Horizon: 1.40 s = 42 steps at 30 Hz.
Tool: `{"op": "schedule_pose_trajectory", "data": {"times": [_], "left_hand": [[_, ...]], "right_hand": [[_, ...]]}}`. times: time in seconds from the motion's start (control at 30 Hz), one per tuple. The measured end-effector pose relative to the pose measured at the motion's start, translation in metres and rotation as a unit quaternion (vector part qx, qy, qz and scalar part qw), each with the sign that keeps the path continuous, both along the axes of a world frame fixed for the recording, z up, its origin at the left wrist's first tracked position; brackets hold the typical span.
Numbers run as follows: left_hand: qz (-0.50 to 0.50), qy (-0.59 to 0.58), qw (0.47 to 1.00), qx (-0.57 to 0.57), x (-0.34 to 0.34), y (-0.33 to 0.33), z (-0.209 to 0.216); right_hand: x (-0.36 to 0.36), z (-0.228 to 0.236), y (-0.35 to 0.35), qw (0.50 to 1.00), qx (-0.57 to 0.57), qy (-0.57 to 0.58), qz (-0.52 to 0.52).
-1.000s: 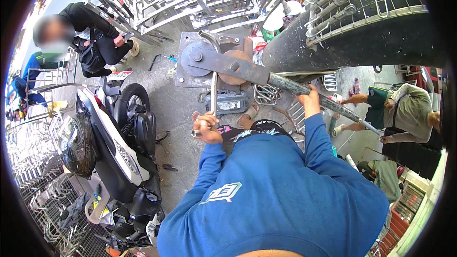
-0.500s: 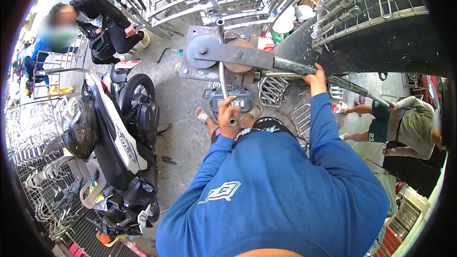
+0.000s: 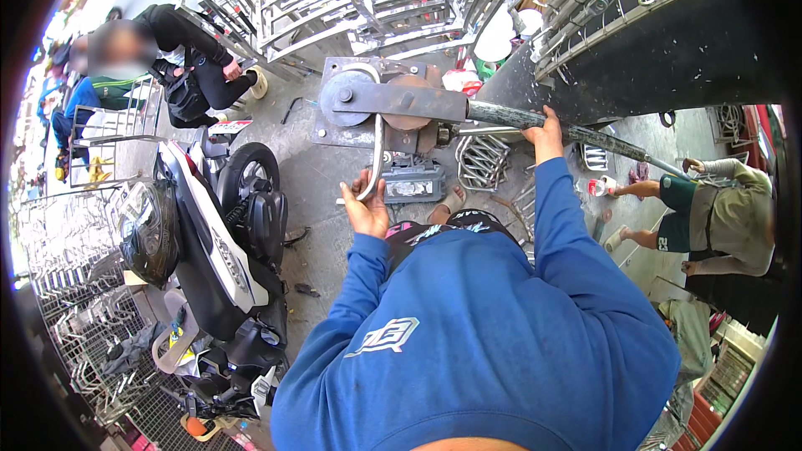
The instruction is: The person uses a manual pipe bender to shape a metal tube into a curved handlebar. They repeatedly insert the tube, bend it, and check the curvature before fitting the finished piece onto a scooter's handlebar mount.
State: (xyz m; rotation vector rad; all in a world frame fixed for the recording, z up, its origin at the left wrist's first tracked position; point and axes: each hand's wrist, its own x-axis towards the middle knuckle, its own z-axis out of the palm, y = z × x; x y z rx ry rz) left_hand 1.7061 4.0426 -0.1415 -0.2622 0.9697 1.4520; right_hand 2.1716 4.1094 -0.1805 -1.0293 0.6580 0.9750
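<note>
In front of me stands a tube bender with a flat steel plate [image 3: 313, 132], a round grey die [image 3: 341, 98] and a rusty roller [image 3: 408, 103] under a steel arm. A long worn lever pipe [image 3: 600, 138] runs from the arm to the right. My right hand [image 3: 547, 135] is wrapped round this pipe. My left hand [image 3: 366, 210], palm up, holds the lower part of a shiny bent metal tube [image 3: 377, 146], its fingers curled about the bend. The tube curves up past the grey die and loops over behind the arm.
At right a person [image 3: 727, 209] has a hand at the lever's far end. A motorcycle [image 3: 217, 238] with a helmet [image 3: 150, 230] stands at left, near a seated person [image 3: 196, 63]. Metal frames [image 3: 334, 8] fill the back. A grey case [image 3: 409, 182] lies below the bender.
The tube now shows a curved lower end and a loop behind the arm; before it hung nearly straight. My left hand has shifted left and turned palm up. My right hand stays on the lever.
</note>
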Motion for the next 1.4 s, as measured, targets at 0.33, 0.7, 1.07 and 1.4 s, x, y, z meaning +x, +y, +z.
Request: {"op": "schedule_pose_trajectory", "data": {"times": [0.33,0.7,1.07,1.4], "left_hand": [[-0.014,-0.046,0.999,0.000,0.000,-0.003,-0.037],[-0.034,0.006,0.999,0.026,0.002,0.001,-0.022],[-0.051,0.173,0.980,0.080,0.022,0.012,-0.006],[-0.066,0.052,0.996,-0.022,0.011,0.041,-0.036]], "right_hand": [[0.014,-0.025,0.003,0.999,0.022,-0.025,0.013],[0.004,-0.012,0.001,0.999,0.018,-0.040,0.012],[-0.003,-0.011,-0.001,0.998,0.010,-0.067,0.000],[-0.002,-0.012,0.000,0.998,0.012,-0.060,-0.024]]}}
